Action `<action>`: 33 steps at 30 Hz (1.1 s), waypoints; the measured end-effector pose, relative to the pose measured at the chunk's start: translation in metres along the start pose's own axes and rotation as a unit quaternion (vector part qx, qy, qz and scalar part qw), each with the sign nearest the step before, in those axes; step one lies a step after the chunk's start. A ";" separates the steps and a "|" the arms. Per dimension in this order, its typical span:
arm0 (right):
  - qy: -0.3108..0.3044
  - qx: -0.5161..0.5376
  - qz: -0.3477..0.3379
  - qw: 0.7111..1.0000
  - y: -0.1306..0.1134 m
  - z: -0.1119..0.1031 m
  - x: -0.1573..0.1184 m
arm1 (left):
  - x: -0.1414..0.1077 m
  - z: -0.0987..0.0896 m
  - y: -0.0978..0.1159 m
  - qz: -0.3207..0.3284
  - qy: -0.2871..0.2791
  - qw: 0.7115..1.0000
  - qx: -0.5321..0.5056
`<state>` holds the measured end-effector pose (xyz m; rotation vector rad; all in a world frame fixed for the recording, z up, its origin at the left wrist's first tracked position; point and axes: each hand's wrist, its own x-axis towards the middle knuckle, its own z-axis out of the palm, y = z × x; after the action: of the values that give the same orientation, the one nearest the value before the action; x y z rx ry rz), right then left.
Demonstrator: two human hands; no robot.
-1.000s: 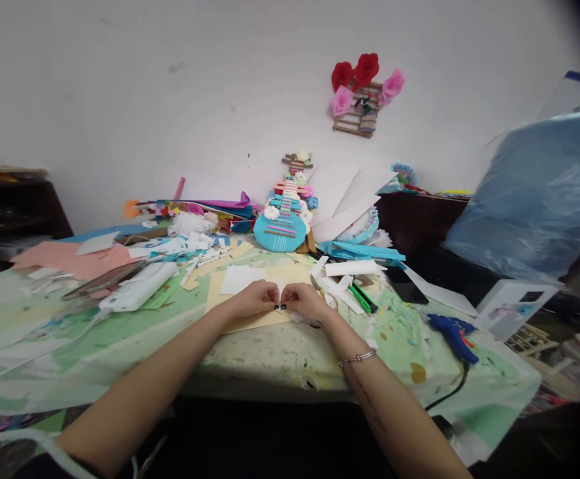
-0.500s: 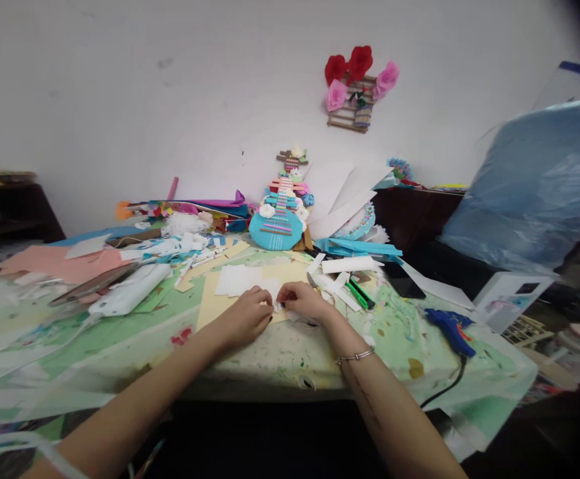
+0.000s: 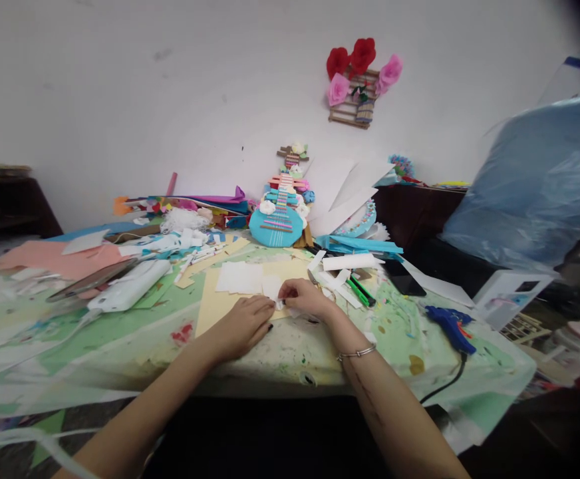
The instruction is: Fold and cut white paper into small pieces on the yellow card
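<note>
My left hand (image 3: pixel 246 326) lies palm down at the front edge of a pale yellow sheet (image 3: pixel 211 307), its fingers stretched toward the right. My right hand (image 3: pixel 304 298) is just beside it, fingertips pinched on a small white piece (image 3: pixel 279 304) close to the left fingertips. Beyond the hands, white paper squares (image 3: pixel 240 277) lie on the yellow sheet. To the right of the right hand are white paper strips (image 3: pixel 342 287) and a green cutter (image 3: pixel 360 291).
A blue glue gun (image 3: pixel 450 327) and a black phone (image 3: pixel 404 278) lie on the right. A white power strip (image 3: pixel 130 286) and pink paper (image 3: pixel 60 258) are on the left. A blue lute-shaped craft (image 3: pixel 276 227) leans at the back wall.
My left hand has flattened and its fingers have straightened onto the table. My right hand stays pinched in nearly the same place. The view has shifted slightly.
</note>
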<state>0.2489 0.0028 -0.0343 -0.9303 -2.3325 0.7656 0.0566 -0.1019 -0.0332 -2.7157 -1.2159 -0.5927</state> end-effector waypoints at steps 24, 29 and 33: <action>-0.016 0.013 -0.007 1.000 -0.001 0.000 0.000 | 0.000 -0.001 -0.001 0.003 -0.037 0.999 0.021; -0.013 0.007 -0.009 1.000 0.001 0.000 0.000 | 0.000 -0.001 -0.001 0.005 -0.039 0.999 0.028; -0.009 0.003 -0.011 1.000 0.001 0.000 0.000 | -0.001 0.000 -0.002 0.001 -0.045 0.998 0.039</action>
<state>0.2494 0.0036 -0.0352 -0.8961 -2.3499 0.7750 0.0550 -0.1013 -0.0336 -2.7050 -1.2279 -0.4160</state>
